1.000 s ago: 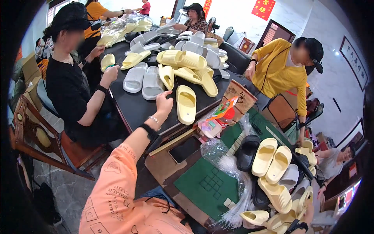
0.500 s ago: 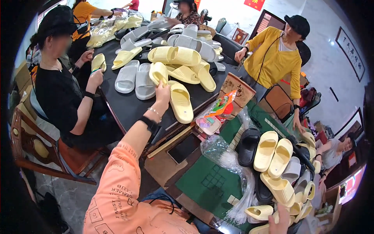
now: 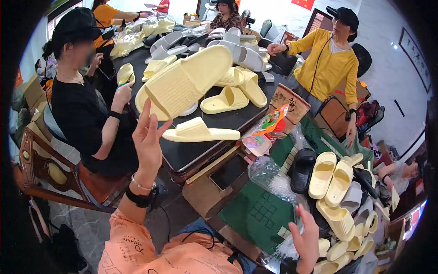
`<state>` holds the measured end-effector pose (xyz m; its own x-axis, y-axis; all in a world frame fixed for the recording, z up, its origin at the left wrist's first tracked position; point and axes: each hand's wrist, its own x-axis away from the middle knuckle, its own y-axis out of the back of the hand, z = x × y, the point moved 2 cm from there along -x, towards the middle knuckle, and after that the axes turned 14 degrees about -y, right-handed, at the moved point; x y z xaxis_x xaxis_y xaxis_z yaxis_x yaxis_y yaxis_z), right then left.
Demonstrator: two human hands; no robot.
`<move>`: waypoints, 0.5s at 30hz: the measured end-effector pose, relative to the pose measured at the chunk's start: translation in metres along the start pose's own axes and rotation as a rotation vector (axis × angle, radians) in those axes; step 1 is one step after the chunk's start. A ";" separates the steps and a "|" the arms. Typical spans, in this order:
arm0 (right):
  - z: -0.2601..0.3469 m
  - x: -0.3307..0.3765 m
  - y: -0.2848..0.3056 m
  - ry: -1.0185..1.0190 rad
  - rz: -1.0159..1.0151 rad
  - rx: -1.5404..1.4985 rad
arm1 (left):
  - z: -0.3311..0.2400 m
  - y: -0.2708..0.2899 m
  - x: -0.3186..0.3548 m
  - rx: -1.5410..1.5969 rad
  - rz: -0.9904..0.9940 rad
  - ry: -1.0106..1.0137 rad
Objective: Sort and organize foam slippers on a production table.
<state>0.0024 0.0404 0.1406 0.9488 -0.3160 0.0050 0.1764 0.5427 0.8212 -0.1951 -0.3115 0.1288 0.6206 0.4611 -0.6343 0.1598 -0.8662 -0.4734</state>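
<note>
A yellow slide slipper (image 3: 189, 84) is up in front of me, its ribbed strap toward me, above the dark table (image 3: 191, 157). My left hand (image 3: 148, 141) is raised at its lower left end, fingers stretched and overlapping the toe; the thumb stands apart. I cannot tell whether the fingers bear its weight. Just below it, another yellow slipper (image 3: 200, 131) lies at the table's near edge. My right hand (image 3: 305, 237) is open with nothing in it, fingers up, left of a heap of yellow slippers (image 3: 337, 221) on the green-topped table (image 3: 246, 217).
Yellow and grey slippers (image 3: 248, 58) are heaped farther back. A box (image 3: 285, 107), orange packet (image 3: 273, 119) and clear plastic bags (image 3: 269, 176) lie between the tables. At left a seated person in black (image 3: 86, 105) holds a yellow slipper; a person in yellow (image 3: 324, 68) stands at right.
The slipper near my left hand has come up off the table toward me, and that hand's fingers have spread. My right hand has lifted away from the heap. The yellow-sleeved person's arm has reached out.
</note>
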 end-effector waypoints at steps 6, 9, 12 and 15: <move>0.060 -0.011 0.019 0.241 -0.601 0.031 | -0.054 -0.042 0.006 -0.034 0.425 -0.149; 0.083 -0.019 0.032 0.396 -0.483 -0.022 | -0.075 -0.082 0.025 -0.001 0.594 -0.046; 0.066 -0.028 0.013 0.293 -0.167 -0.351 | -0.078 -0.110 0.042 0.055 0.774 -0.018; 0.034 -0.014 0.011 0.119 0.056 -0.475 | -0.073 -0.138 0.055 0.083 0.915 0.051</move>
<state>-0.0182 0.0247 0.1693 0.9787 -0.2000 -0.0462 0.1979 0.8599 0.4705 -0.1270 -0.1804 0.2042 0.5115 -0.4077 -0.7564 -0.4644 -0.8718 0.1559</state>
